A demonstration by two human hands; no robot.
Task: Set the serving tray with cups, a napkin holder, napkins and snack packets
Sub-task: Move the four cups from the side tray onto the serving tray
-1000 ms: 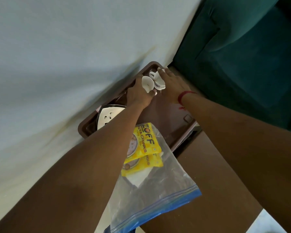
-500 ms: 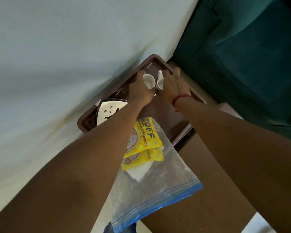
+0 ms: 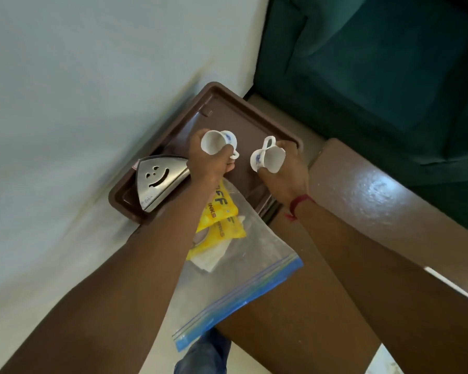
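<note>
A brown serving tray [image 3: 227,101] lies against the white wall. My left hand [image 3: 208,160] grips a small white cup [image 3: 216,141] tipped on its side above the tray. Over the tray's right part, my right hand [image 3: 289,168] holds a second white cup [image 3: 268,157], also tilted, handle up. A steel napkin holder [image 3: 157,179] with a smiley cut-out lies in the tray's near left end. Yellow snack packets [image 3: 222,211] and a white napkin [image 3: 208,257] sit inside a clear zip bag [image 3: 243,276] that overlaps the tray's near edge.
The tray and bag rest on a brown wooden table [image 3: 362,201]. A dark green sofa [image 3: 376,71] fills the upper right. The white wall [image 3: 79,90] runs along the left. Blue jeans [image 3: 203,354] show below the bag.
The two cups were held together at the tray's far end; my hands have drawn apart, each with one cup, and pulled back toward the tray's middle.
</note>
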